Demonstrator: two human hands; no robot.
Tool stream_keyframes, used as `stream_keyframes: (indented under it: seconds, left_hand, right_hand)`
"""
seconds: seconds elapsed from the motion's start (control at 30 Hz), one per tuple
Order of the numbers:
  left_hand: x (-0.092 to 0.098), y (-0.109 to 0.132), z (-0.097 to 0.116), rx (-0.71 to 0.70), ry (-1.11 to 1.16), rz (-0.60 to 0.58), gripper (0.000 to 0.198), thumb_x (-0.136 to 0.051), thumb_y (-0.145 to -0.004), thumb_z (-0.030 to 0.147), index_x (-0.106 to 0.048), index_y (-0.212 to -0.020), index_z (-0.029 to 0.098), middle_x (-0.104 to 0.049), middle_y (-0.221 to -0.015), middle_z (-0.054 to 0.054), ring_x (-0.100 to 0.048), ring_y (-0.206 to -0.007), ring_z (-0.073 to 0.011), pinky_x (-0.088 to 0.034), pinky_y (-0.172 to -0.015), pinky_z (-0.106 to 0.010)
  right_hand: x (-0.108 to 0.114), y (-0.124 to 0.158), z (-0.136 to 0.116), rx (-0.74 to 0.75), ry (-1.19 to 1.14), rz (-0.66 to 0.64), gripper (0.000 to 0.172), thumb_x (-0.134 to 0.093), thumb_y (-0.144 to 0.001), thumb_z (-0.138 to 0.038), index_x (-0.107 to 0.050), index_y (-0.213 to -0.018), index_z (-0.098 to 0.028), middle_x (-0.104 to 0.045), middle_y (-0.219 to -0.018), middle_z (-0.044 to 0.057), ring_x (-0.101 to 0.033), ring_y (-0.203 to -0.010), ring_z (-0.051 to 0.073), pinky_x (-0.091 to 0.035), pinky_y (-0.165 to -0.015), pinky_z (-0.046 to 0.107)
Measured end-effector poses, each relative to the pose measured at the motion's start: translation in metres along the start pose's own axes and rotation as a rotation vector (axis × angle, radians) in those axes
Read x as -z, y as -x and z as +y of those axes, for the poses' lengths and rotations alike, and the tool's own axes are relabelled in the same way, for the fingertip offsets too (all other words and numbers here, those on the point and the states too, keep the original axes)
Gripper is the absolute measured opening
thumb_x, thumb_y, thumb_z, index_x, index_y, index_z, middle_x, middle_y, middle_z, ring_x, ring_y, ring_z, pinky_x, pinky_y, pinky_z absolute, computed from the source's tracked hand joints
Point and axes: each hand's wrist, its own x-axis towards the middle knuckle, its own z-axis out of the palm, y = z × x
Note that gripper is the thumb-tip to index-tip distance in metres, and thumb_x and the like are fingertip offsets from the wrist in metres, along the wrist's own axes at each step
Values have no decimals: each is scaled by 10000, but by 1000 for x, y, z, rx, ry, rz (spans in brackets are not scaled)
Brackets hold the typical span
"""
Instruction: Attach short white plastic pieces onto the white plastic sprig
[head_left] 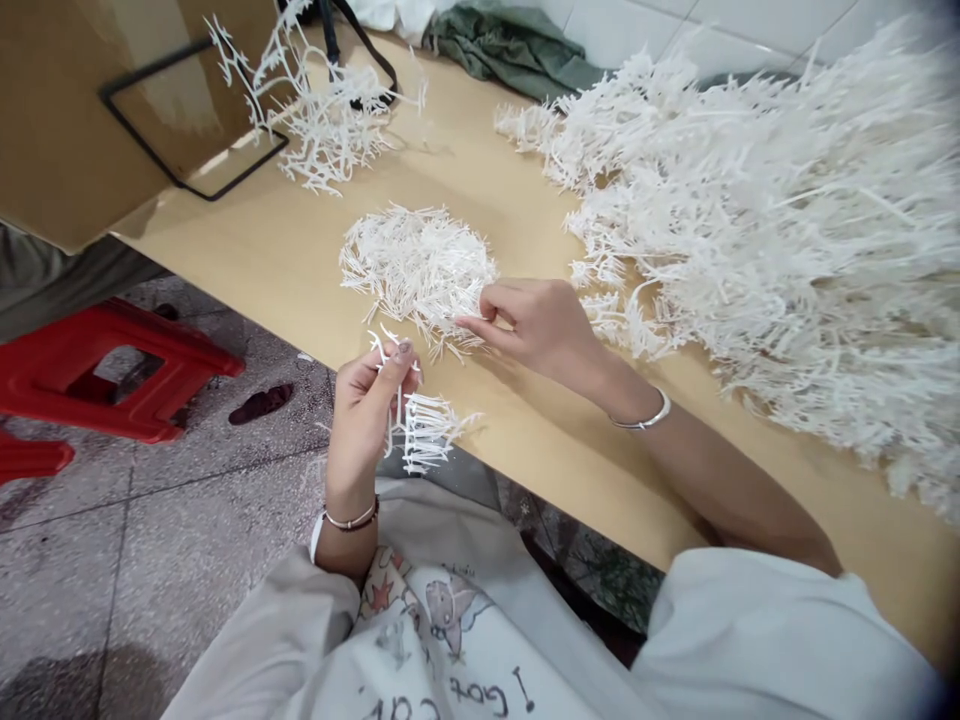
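Note:
My left hand (369,405) is closed at the table's near edge, thumb pressed on a white plastic branched piece (427,432). A comb-like row of thin prongs sticks out from it to the right, and thin stems poke up above the thumb. My right hand (536,325) is closed in a pinch at the right edge of a small pile of thin white plastic pieces (416,265). Whatever sits between its fingertips is too small to make out. The two hands are apart.
A large heap of white branched pieces (787,230) covers the table's right side. Bare white branching frames (330,130) lie at the back left, beside a cardboard box (112,120) and a black wire frame (195,190). A red stool (112,370) stands on the floor.

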Motion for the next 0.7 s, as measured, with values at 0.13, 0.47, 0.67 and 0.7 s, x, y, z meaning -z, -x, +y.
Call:
stream_keyframes:
  seconds: [0.13, 0.47, 0.67, 0.7]
  left_hand:
    - [-4, -1, -3, -73, -59, 25, 308, -635, -807, 366, -570, -572, 178, -440, -472, 53, -331, -377, -43, -228, -359, -196]
    - [-10, 2, -3, -250, -139, 93, 287, -635, -807, 383, -677, -600, 190, -404, -427, 52, -355, -403, -56, -278, -395, -206]
    - [-13, 5, 3, -305, -158, 154, 251, -636, -810, 366, -702, -641, 193, -465, -454, 49, -358, -402, -47, -279, -401, -203]
    - [-13, 5, 4, -295, -161, 168, 241, -636, -810, 365, -704, -655, 193, -462, -456, 50, -358, -403, -48, -277, -403, -204]
  right_hand:
    - [0, 2, -9, -29, -45, 128, 432, -476, -867, -571, -548, -831, -147, -547, -787, 33, -428, -593, 96, -304, -562, 239]
    - [5, 16, -60, -5, -669, -218, 301, -582, -855, -317, -490, -638, -131, -405, -547, -60, -334, -494, 32, -261, -492, 182]
    - [4, 14, -55, -70, -809, -348, 283, -563, -866, -380, -547, -764, -118, -435, -598, -53, -328, -485, 29, -237, -464, 177]
    - [4, 14, -55, -55, -797, -360, 306, -582, -851, -407, -548, -761, -117, -431, -601, -53, -326, -493, 32, -237, -470, 181]
